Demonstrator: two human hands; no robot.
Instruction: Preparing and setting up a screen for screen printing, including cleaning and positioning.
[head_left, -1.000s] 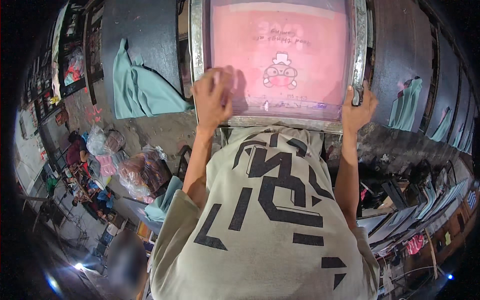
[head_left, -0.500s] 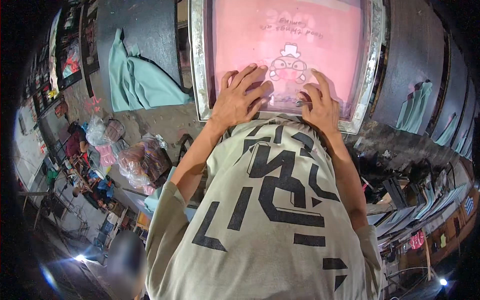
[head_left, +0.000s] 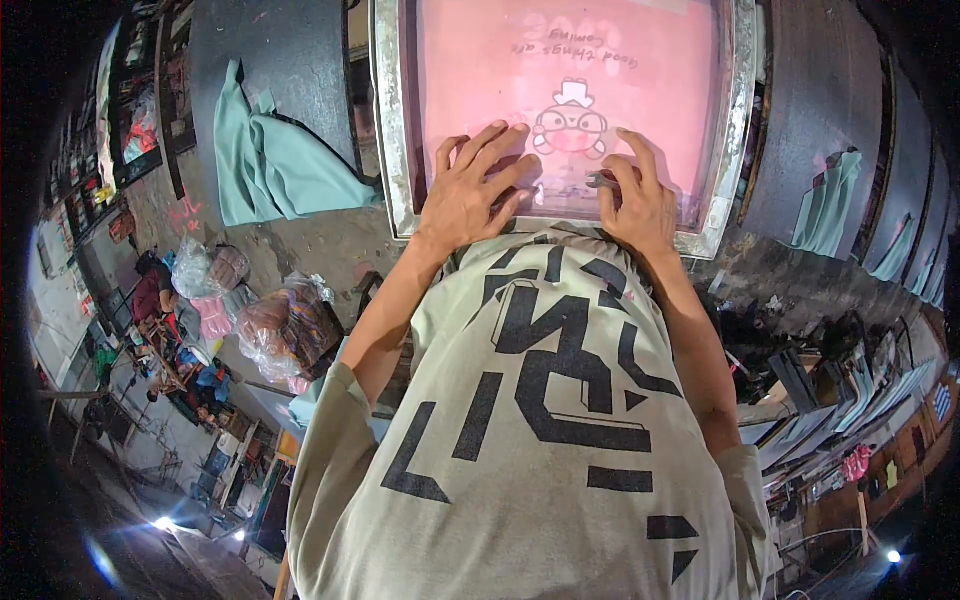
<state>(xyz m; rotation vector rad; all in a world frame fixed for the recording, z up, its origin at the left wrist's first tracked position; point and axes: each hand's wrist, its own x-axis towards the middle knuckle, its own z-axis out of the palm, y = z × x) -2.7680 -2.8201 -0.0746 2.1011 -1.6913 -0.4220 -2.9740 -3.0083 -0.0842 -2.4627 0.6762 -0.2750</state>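
A screen-printing frame [head_left: 390,150] with a pale metal rim stands in front of me. Its pink mesh [head_left: 470,70] carries a cartoon figure in a hat and some lettering. On the mesh's near left part lies my left hand [head_left: 475,190], open, fingers spread and bent. My right hand [head_left: 640,195] rests at the near right, beside the cartoon's lower edge. Its thumb and a bent finger close on a small dark, shiny bit [head_left: 597,181], too small to name; another finger reaches forward. What lies beneath the mesh shows only faintly.
Left of the frame, a green cloth piece [head_left: 275,165] drapes over a dark board [head_left: 275,50]. More green pieces [head_left: 830,205] hang on dark boards at the right. Plastic-wrapped bundles [head_left: 290,330] sit on the floor at the left; a person [head_left: 150,295] is beyond them.
The frame and mesh have shifted slightly left and up in the view. My right fingers have moved a little, with the small bit now nearer the cartoon. My left hand stays spread on the mesh.
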